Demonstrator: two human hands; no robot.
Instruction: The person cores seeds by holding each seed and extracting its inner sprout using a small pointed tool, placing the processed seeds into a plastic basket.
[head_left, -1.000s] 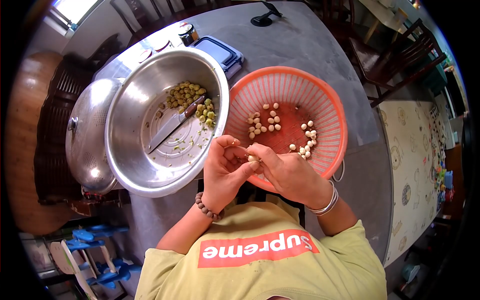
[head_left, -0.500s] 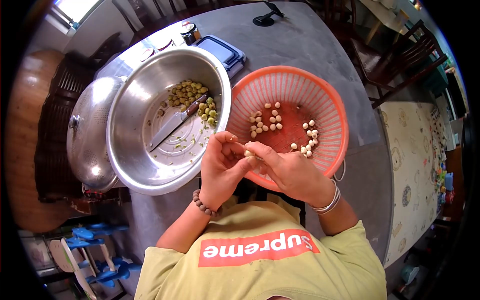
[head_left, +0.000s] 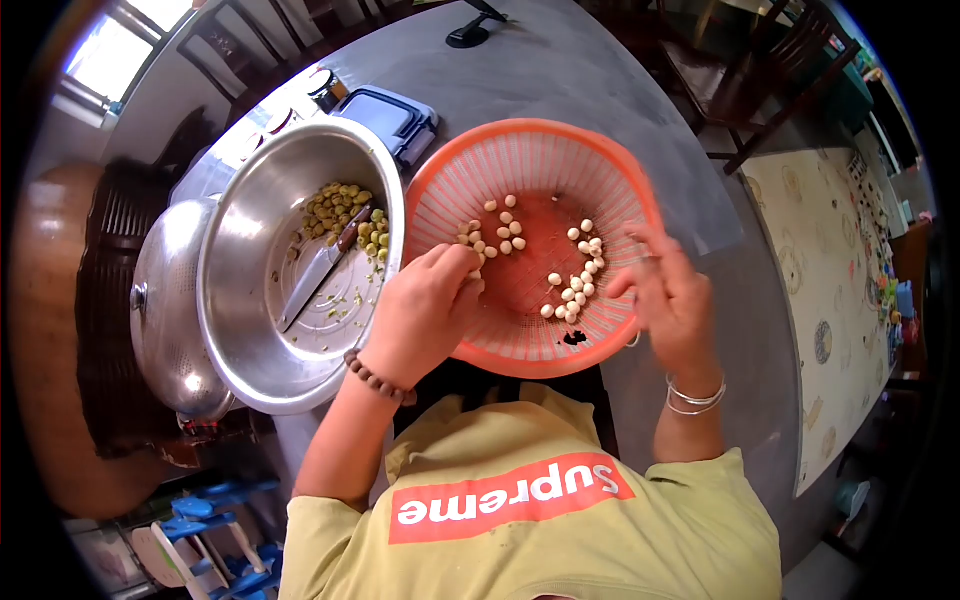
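Observation:
My left hand [head_left: 425, 310] reaches over the near left side of an orange plastic strainer basket [head_left: 655, 195], its fingers pinched together. What looks like a pale round seed [head_left: 476, 285] shows at its fingertips, partly hidden by them. My right hand [head_left: 672, 300] is raised over the basket's right rim, blurred, with fingers apart and nothing visible in them. Pale peeled seeds [head_left: 570, 295] lie in two groups on the basket floor. Left of the basket, a steel basin [head_left: 235, 300] holds a heap of green-brown seeds [head_left: 335, 208], green scraps and a knife [head_left: 312, 275] lying flat.
A domed, perforated steel lid [head_left: 165, 300] stands left of the basin. Behind the basin are a blue-lidded container [head_left: 385, 115] and a jar [head_left: 325, 88]. A black stand [head_left: 470, 35] is at the table's far edge. Wooden chairs [head_left: 770, 75] surround the grey table [head_left: 560, 70].
My hands, together over the basket's near rim before, have parted. The left has moved down into the basket's left side, the right out to the right rim. The view has shifted.

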